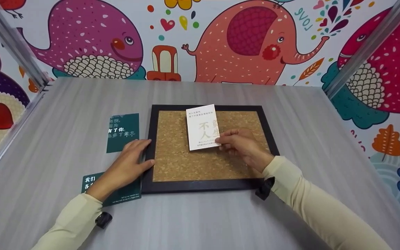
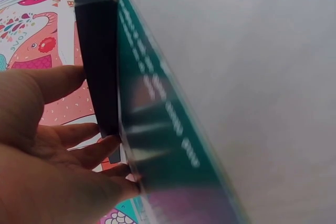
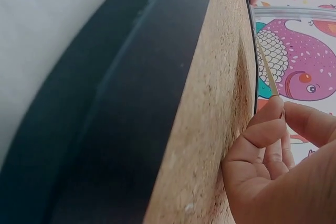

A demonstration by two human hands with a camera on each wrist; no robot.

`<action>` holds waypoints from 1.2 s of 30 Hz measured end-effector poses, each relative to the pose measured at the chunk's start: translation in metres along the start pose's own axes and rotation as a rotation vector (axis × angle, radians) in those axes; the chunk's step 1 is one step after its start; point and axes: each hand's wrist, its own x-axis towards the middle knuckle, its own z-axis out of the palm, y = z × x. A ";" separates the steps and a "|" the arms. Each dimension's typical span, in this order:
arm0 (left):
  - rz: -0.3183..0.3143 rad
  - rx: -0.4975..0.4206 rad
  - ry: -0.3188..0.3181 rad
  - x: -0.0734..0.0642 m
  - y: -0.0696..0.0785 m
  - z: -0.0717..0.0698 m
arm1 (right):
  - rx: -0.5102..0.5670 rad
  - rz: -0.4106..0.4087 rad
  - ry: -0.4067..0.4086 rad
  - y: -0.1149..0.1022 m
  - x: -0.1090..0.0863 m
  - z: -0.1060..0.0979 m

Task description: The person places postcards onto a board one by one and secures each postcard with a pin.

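A cork board (image 1: 179, 163) in a black frame lies on the table. Above its cork, my right hand (image 1: 240, 144) pinches the lower right edge of a white card (image 1: 200, 133) printed with Chinese characters. In the right wrist view the card (image 3: 269, 72) shows edge-on between thumb and forefinger of the right hand (image 3: 262, 156). My left hand (image 1: 132, 165) rests against the left side of the frame, its fingers (image 2: 92, 153) touching the black edge (image 2: 97, 51). Under the left wrist lies a dark green card (image 1: 123, 194), partly hidden by the hand and forearm.
Another dark green card (image 1: 122, 133) with white writing lies left of the frame, beyond the left hand. The grey wood-grain table (image 1: 200, 222) ends at a wall (image 1: 172, 34) painted with cartoon animals. Metal posts (image 1: 370, 52) stand at both back corners.
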 end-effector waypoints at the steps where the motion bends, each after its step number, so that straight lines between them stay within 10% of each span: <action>1: -0.002 0.000 -0.002 0.000 0.000 0.000 | 0.000 0.003 -0.001 0.000 0.000 0.001; 36: -0.032 -0.014 -0.013 0.000 0.003 -0.001 | -0.244 -0.106 -0.001 -0.001 0.013 0.040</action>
